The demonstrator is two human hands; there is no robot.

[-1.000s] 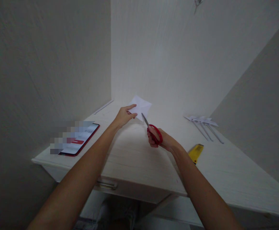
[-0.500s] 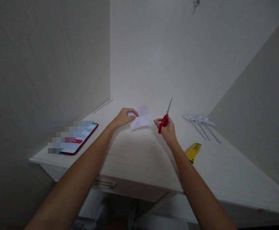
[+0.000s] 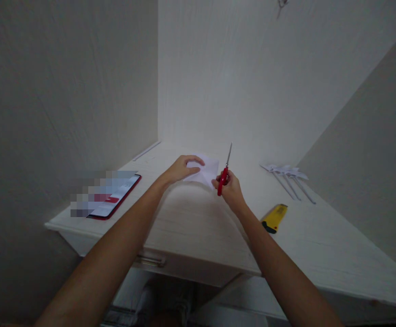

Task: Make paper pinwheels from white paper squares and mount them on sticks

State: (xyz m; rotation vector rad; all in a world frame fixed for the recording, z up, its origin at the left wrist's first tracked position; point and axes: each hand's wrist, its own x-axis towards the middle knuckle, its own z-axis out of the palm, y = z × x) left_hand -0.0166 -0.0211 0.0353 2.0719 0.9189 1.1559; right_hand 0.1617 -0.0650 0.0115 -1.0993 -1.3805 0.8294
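Note:
My left hand (image 3: 181, 168) pinches the left side of a creased white paper square (image 3: 207, 171) held low over the white desk (image 3: 198, 227). My right hand (image 3: 229, 188) is closed round the red handles of a pair of scissors (image 3: 224, 173), whose blades point up and away. The fingers of that hand also touch the paper's right edge. The blades are clear of the paper.
A phone in a red case (image 3: 114, 202) lies at the desk's left edge. A yellow utility knife (image 3: 274, 217) lies right of my right arm. Several folded paper pieces on thin sticks (image 3: 288, 175) lie at the far right. Walls close in on three sides.
The scissors left the paper and swung upright, blades now pointing away. My right hand then came back left to the paper's edge. The paper has sunk lower toward the desk.

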